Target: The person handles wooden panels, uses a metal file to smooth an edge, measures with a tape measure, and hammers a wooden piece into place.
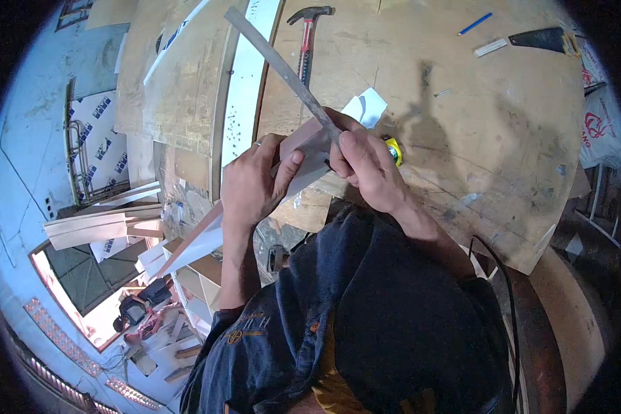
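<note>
My left hand [250, 183] is wrapped round a long narrow board [203, 228], brown on one face and white on another, which slants from the lower left up to the middle of the bench. Its thumb presses near the board's upper end. My right hand [369, 162] grips the lower end of a long flat grey strip [272, 61] between thumb and fingers. The strip rises away to the upper left, crossing over the board's end; whether the two touch is hidden by my fingers. Just beyond my right hand lies a yellow tape measure [394, 150], partly covered.
A claw hammer [306, 52] lies on the wooden bench top [421, 55], beside a long white panel [248, 83]. At the far right are a blue pencil [475, 23] and a handsaw [538, 40]. A black cable [507, 290] hangs at the near right. Boards [96, 228] are stacked at left.
</note>
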Demonstrator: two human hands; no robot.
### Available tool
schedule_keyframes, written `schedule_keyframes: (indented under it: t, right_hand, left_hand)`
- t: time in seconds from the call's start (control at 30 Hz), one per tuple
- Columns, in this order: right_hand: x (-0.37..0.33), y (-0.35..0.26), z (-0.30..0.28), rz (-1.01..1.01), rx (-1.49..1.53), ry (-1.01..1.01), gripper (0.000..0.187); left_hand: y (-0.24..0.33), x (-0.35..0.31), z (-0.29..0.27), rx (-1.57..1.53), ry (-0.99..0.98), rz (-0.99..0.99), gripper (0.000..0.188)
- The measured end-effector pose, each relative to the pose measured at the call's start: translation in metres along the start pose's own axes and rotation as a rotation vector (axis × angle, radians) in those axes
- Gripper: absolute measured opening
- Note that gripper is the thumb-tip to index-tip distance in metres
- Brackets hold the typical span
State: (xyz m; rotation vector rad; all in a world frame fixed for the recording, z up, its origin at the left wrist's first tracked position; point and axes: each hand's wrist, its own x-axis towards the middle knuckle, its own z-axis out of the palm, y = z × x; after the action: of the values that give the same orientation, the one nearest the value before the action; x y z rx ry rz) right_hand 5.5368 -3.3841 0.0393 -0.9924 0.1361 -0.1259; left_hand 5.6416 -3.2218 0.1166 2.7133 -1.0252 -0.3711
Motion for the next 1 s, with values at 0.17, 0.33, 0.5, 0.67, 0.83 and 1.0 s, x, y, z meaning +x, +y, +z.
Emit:
schedule_keyframes:
  t: [0.17, 0.33, 0.5, 0.67, 0.83, 1.0]
  right_hand:
    - [0.0, 0.0, 0.0, -0.033, -0.06, -0.018, 0.048]
    - [-0.004, 0.002, 0.002, -0.107, -0.108, 0.024, 0.047]
    - [-0.009, 0.004, 0.002, -0.064, -0.083, -0.001, 0.051]
    - [-0.01, -0.006, 0.001, -0.092, -0.043, -0.001, 0.048]
    - [-0.01, 0.012, 0.005, -0.173, -0.08, 0.079, 0.045]
    - [-0.013, 0.006, 0.005, -0.184, -0.183, 0.116, 0.043]
  left_hand:
    - [-0.005, -0.003, 0.004, 0.001, 0.018, -0.002, 0.042]
    - [0.0, -0.005, 0.0, -0.004, -0.024, -0.003, 0.041]
    - [0.002, -0.009, 0.001, -0.008, -0.01, 0.009, 0.039]
    - [0.001, -0.012, 0.005, -0.006, -0.018, -0.003, 0.035]
    - [0.002, -0.013, 0.007, 0.019, -0.004, 0.036, 0.034]
    - [0.0, -0.016, 0.009, 0.06, 0.003, 0.051, 0.034]
